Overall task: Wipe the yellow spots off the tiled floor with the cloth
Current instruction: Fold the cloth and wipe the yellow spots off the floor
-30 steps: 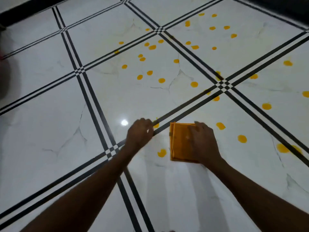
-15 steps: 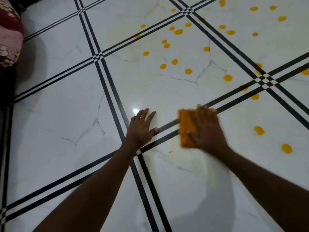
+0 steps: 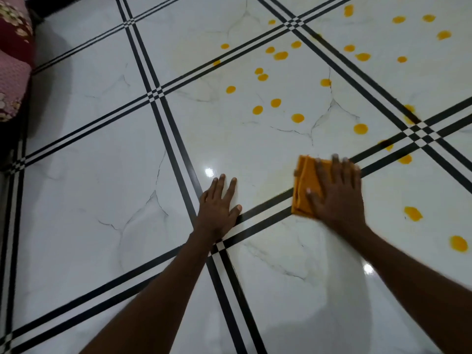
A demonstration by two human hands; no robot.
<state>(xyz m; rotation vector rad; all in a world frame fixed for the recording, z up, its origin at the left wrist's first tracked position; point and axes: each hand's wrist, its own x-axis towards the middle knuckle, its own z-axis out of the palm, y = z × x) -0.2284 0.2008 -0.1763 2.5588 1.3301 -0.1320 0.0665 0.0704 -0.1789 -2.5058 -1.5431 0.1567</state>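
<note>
The right hand lay flat with fingers spread, palm pressing down on a folded orange-yellow cloth; it pinned the cloth rather than clasping it. The cloth sat on the glossy white marble-look tiled floor, its near edge over the black double stripe that ran under both hands. The left hand rested open and flat on the bare tile, well to the left of the cloth, holding nothing, its heel touching that stripe. Round yellow spots were scattered beyond the right hand's fingertips, and further ones lay to its right: one near, another closer to the person. A faint yellowish smear showed on the tile between the two hands. A maroon and pink floral cushion sat far to the left of the left hand.
</note>
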